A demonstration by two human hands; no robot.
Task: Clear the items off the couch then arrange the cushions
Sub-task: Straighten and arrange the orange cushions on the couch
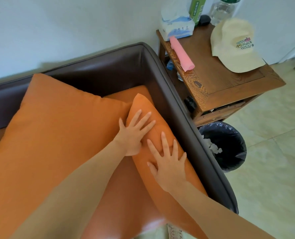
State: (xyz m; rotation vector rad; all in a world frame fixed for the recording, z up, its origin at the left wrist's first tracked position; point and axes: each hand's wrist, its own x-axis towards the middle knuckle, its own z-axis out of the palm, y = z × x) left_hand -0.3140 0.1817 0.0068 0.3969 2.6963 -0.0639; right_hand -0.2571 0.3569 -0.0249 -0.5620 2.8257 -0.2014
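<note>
A dark brown leather couch [162, 69] with an orange seat fills the left and middle. A large orange cushion [53, 128] leans against the backrest. A second orange cushion [143, 106] stands on edge along the right armrest. My left hand [134, 131] presses flat on its upper part with fingers spread. My right hand [168, 163] presses flat on it lower down, fingers spread too. Neither hand grips anything.
A wooden side table [229, 83] stands right of the armrest, carrying a cream cap [234, 47], a pink cloth [182, 54], a tissue pack [177, 25], a green carton and a bottle. A black-lined waste bin [229, 145] sits on the tiled floor below.
</note>
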